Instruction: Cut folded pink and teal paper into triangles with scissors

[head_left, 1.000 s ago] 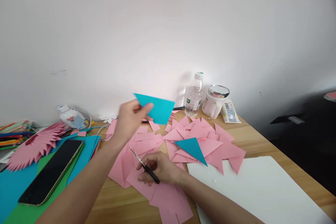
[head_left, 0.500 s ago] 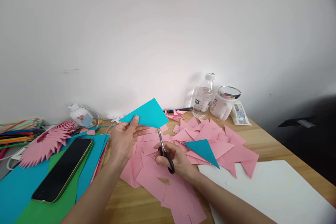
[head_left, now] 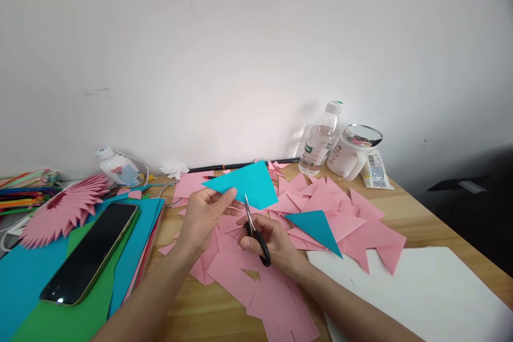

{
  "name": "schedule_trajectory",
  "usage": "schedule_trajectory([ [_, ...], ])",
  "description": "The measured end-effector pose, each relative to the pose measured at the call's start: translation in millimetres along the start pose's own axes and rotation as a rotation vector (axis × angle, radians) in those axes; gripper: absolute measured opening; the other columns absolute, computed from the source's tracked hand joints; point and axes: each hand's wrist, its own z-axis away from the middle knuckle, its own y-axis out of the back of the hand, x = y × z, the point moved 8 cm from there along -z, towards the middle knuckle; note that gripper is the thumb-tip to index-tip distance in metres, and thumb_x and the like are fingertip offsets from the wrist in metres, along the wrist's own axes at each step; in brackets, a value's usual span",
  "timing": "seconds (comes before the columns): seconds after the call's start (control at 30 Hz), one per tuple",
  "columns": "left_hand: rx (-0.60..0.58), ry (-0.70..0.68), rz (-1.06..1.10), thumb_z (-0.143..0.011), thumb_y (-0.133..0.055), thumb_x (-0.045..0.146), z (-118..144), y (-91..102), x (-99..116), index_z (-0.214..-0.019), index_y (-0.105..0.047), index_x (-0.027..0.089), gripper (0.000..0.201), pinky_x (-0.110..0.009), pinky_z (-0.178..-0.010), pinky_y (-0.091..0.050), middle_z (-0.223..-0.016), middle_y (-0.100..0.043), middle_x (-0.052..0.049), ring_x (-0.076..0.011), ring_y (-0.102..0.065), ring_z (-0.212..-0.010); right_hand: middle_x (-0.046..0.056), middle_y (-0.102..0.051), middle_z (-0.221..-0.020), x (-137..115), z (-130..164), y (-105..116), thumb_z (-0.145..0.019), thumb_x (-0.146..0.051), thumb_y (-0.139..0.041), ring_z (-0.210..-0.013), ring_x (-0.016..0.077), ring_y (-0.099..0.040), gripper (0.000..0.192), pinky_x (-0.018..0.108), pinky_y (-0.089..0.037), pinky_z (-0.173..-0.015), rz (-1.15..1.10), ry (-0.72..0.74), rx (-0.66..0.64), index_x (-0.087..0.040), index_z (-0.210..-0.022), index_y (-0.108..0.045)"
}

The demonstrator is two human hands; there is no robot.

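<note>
My left hand [head_left: 202, 219] pinches a folded blue sheet of paper [head_left: 252, 179] between thumb and fingers, holding it up over the table. In my right hand [head_left: 268, 238] is a pair of scissors [head_left: 251, 224] with black handles, its fingers wrapped round them. The blades point up and overlap the lower part of the blue paper; I cannot tell whether they cut it. Below both hands lie many cut pink paper pieces [head_left: 236, 272]. A blue paper triangle [head_left: 318, 227] rests on the pink pile to the right of my right hand.
On the left, a phone [head_left: 90, 254] lies on green and blue sheets [head_left: 24, 272], near a pleated pink paper ring [head_left: 60, 214] and a white bottle [head_left: 118, 166]. A water bottle [head_left: 320, 139], a mug [head_left: 350, 157] and a packet [head_left: 377, 171] stand behind right. A white board [head_left: 412, 288] lies front right.
My left hand and the blue paper have moved right and slightly down, so the scissor blades now overlap the paper further from its right corner. My right hand keeps its grip on the scissors.
</note>
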Motion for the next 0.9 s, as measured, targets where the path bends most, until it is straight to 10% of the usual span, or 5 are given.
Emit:
schedule_trajectory([
  [0.17, 0.129, -0.029, -0.149, -0.072, -0.059, 0.040, 3.4, 13.9, 16.3, -0.063, -0.045, 0.016, 0.029, -0.026, -0.049, -0.047, -0.060, -0.068, -0.006, -0.0133, -0.059, -0.044, -0.002, -0.052, -0.066, 0.0, 0.2, 0.3, -0.062, -0.034, -0.074, -0.062, 0.0114, -0.047, 0.037, 0.025, -0.037, -0.059, -0.045, -0.010, 0.008, -0.017, -0.089, -0.056],
  [0.9, -0.117, 0.009, -0.176, -0.074, -0.058, 0.034, 6.7, -14.3, 4.2, -0.061, -0.058, 0.012, 0.025, -0.027, -0.057, -0.053, -0.068, -0.069, -0.008, -0.0155, -0.064, -0.056, -0.004, -0.041, -0.059, -7.6, 1.1, -1.2, -0.065, -0.042, -0.070, -0.058, 0.0117, -0.042, 0.033, 0.025, -0.033, -0.056, 0.045, 0.016, 0.004, -0.017, -0.067, -0.048],
])
